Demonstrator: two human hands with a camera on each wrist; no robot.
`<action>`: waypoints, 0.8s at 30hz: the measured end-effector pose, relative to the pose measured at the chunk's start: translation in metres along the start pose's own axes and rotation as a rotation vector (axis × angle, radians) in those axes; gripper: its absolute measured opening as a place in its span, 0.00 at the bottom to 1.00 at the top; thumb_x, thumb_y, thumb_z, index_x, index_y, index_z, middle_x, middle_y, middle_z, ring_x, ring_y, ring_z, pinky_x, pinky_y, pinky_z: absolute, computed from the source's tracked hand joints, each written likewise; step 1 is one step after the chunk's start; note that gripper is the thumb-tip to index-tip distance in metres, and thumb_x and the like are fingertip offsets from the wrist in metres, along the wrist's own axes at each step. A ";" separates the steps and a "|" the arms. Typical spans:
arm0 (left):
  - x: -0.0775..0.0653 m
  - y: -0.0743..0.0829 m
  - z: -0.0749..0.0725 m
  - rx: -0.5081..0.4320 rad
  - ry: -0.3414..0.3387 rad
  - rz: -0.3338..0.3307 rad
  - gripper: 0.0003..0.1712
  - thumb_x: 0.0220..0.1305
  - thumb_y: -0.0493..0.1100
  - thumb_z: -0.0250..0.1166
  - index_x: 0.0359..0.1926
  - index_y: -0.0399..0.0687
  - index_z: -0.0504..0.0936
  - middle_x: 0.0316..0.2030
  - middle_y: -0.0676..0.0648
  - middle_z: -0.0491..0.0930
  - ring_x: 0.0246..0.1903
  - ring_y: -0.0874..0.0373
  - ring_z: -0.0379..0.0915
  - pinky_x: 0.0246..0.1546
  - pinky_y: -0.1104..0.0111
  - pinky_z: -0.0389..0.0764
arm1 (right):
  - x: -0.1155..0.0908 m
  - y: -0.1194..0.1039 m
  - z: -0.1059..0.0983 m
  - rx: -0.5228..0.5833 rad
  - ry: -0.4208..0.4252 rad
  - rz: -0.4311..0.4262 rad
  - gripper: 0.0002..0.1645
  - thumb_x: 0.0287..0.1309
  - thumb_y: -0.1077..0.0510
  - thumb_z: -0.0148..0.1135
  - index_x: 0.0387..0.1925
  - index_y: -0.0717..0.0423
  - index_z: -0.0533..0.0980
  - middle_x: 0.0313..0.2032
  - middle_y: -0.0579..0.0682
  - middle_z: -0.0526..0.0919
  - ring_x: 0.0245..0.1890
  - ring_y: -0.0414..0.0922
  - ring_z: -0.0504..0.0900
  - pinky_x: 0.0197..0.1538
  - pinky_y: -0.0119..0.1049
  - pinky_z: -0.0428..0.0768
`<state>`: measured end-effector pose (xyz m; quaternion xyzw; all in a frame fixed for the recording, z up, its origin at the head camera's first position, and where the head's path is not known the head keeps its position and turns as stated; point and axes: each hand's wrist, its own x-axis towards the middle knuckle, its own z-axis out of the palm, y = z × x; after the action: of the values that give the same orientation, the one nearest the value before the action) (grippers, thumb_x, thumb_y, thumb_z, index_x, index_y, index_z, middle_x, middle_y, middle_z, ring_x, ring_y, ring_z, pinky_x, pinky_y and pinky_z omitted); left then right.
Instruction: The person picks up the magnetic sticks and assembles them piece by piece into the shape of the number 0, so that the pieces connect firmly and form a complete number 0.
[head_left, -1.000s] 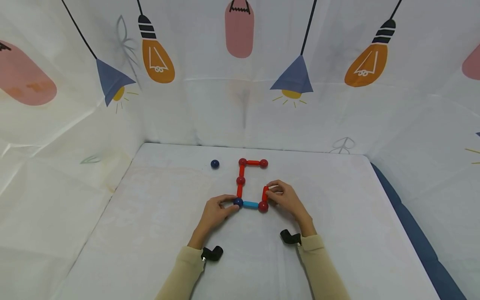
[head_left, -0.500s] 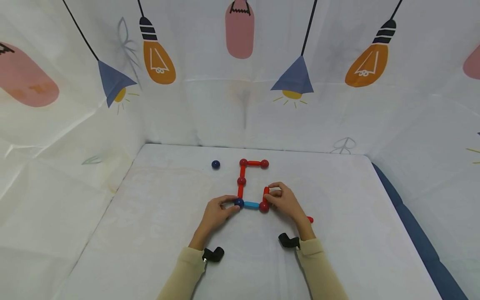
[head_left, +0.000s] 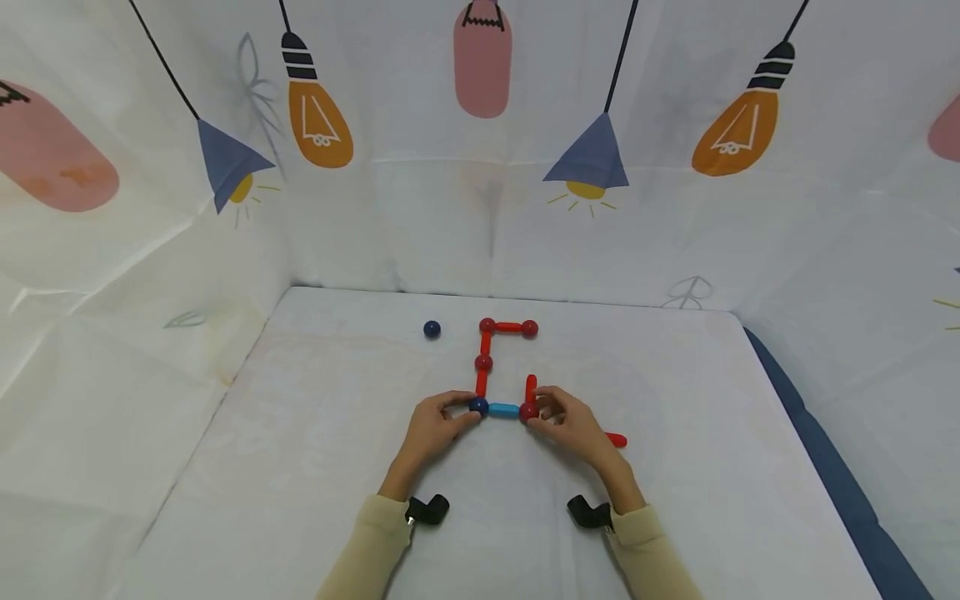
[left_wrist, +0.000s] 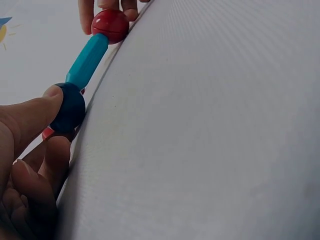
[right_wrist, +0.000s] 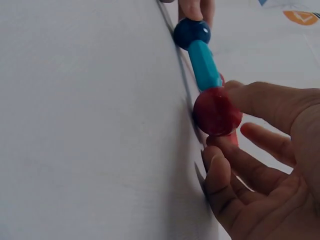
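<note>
My left hand (head_left: 437, 425) pinches a dark blue ball (head_left: 478, 406) between thumb and fingers. From that ball a light blue rod (head_left: 503, 411) runs right to a red ball (head_left: 528, 412), which my right hand (head_left: 573, 423) grips with thumb and fingertips. A red rod (head_left: 531, 387) points away from the gripped red ball, its far end joined to nothing. Behind the blue ball, red rods rise through a middle red ball (head_left: 483, 363) to a corner red ball (head_left: 487, 326), then a rod (head_left: 509, 327) leads right to an end ball (head_left: 530, 328).
A loose dark blue ball (head_left: 432, 329) lies left of the joined pieces. Another red rod (head_left: 617, 440) lies beside my right wrist, partly hidden by it. The white table (head_left: 300, 450) meets a printed cloth (head_left: 420, 225) at its back edge.
My right hand has slid from the upright red rod down to the red ball at its base. The loose red rod by the right wrist has come into view. My left hand stays put.
</note>
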<state>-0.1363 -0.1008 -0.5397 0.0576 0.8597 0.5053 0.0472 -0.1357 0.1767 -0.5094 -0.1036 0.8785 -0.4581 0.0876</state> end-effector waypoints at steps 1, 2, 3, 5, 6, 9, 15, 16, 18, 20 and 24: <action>0.000 0.000 0.000 0.001 0.001 -0.002 0.19 0.63 0.50 0.75 0.55 0.59 0.88 0.49 0.54 0.87 0.20 0.61 0.70 0.22 0.73 0.71 | -0.001 0.000 0.001 -0.010 0.003 -0.012 0.25 0.62 0.55 0.73 0.59 0.53 0.78 0.48 0.49 0.86 0.43 0.43 0.81 0.48 0.34 0.81; -0.001 0.000 0.000 0.002 -0.003 -0.004 0.19 0.63 0.50 0.74 0.56 0.59 0.87 0.49 0.54 0.87 0.20 0.61 0.70 0.22 0.73 0.71 | -0.003 0.001 0.001 -0.017 0.007 -0.023 0.23 0.62 0.55 0.73 0.57 0.53 0.79 0.47 0.48 0.86 0.42 0.43 0.81 0.47 0.32 0.81; 0.000 0.000 -0.001 0.001 -0.009 -0.005 0.19 0.63 0.50 0.74 0.56 0.60 0.87 0.50 0.54 0.87 0.20 0.61 0.70 0.23 0.73 0.72 | -0.003 0.001 0.002 -0.023 0.013 -0.030 0.21 0.62 0.56 0.72 0.56 0.53 0.80 0.45 0.47 0.86 0.42 0.42 0.80 0.47 0.32 0.81; 0.000 0.000 -0.002 -0.012 -0.031 -0.003 0.20 0.64 0.51 0.74 0.57 0.59 0.87 0.51 0.53 0.86 0.21 0.61 0.71 0.23 0.72 0.74 | -0.004 0.002 0.003 -0.026 0.024 -0.040 0.18 0.62 0.57 0.72 0.53 0.53 0.81 0.44 0.47 0.85 0.41 0.42 0.80 0.46 0.31 0.80; 0.000 0.000 -0.003 -0.018 -0.045 -0.002 0.21 0.64 0.51 0.73 0.57 0.59 0.86 0.51 0.52 0.86 0.21 0.61 0.72 0.24 0.72 0.75 | -0.003 0.002 0.003 -0.021 0.027 -0.041 0.18 0.62 0.57 0.72 0.53 0.52 0.81 0.43 0.47 0.85 0.41 0.42 0.80 0.45 0.31 0.80; 0.002 -0.001 -0.008 -0.051 -0.090 -0.007 0.22 0.65 0.51 0.73 0.59 0.57 0.85 0.53 0.51 0.85 0.23 0.60 0.76 0.26 0.71 0.78 | -0.003 0.002 0.004 -0.011 0.029 -0.054 0.18 0.62 0.58 0.72 0.53 0.53 0.81 0.44 0.48 0.85 0.41 0.43 0.80 0.45 0.31 0.81; 0.021 0.004 -0.025 -0.067 -0.082 0.017 0.21 0.68 0.50 0.71 0.60 0.54 0.84 0.53 0.50 0.85 0.26 0.58 0.81 0.29 0.69 0.81 | -0.002 0.006 0.005 -0.011 0.037 -0.065 0.18 0.61 0.60 0.73 0.52 0.55 0.81 0.44 0.49 0.86 0.39 0.42 0.81 0.45 0.31 0.82; 0.025 0.006 -0.029 -0.059 -0.062 0.032 0.21 0.68 0.50 0.70 0.59 0.53 0.84 0.53 0.50 0.85 0.26 0.58 0.81 0.29 0.69 0.81 | -0.002 0.007 0.005 -0.014 0.041 -0.068 0.18 0.61 0.60 0.73 0.52 0.55 0.81 0.44 0.49 0.86 0.39 0.41 0.81 0.45 0.31 0.82; 0.035 0.008 -0.038 -0.049 -0.006 0.072 0.20 0.69 0.49 0.69 0.59 0.51 0.84 0.52 0.49 0.86 0.26 0.57 0.81 0.26 0.69 0.80 | -0.002 0.007 0.004 -0.018 0.048 -0.071 0.18 0.60 0.60 0.73 0.52 0.54 0.81 0.44 0.49 0.86 0.38 0.41 0.81 0.45 0.31 0.82; 0.046 0.009 -0.045 -0.043 0.067 0.120 0.19 0.69 0.46 0.69 0.59 0.49 0.84 0.52 0.46 0.86 0.25 0.54 0.81 0.22 0.70 0.79 | -0.002 0.007 0.004 -0.015 0.052 -0.076 0.18 0.60 0.61 0.73 0.52 0.55 0.81 0.44 0.49 0.86 0.38 0.41 0.81 0.45 0.32 0.83; 0.066 0.007 -0.057 -0.091 0.229 0.190 0.19 0.68 0.39 0.70 0.58 0.40 0.83 0.53 0.39 0.85 0.24 0.44 0.82 0.16 0.74 0.74 | -0.001 0.007 0.003 -0.006 0.048 -0.063 0.19 0.60 0.60 0.73 0.53 0.54 0.81 0.46 0.48 0.86 0.39 0.41 0.82 0.47 0.33 0.83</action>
<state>-0.2094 -0.1370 -0.5070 0.0784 0.8264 0.5492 -0.0964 -0.1350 0.1787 -0.5164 -0.1205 0.8780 -0.4604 0.0517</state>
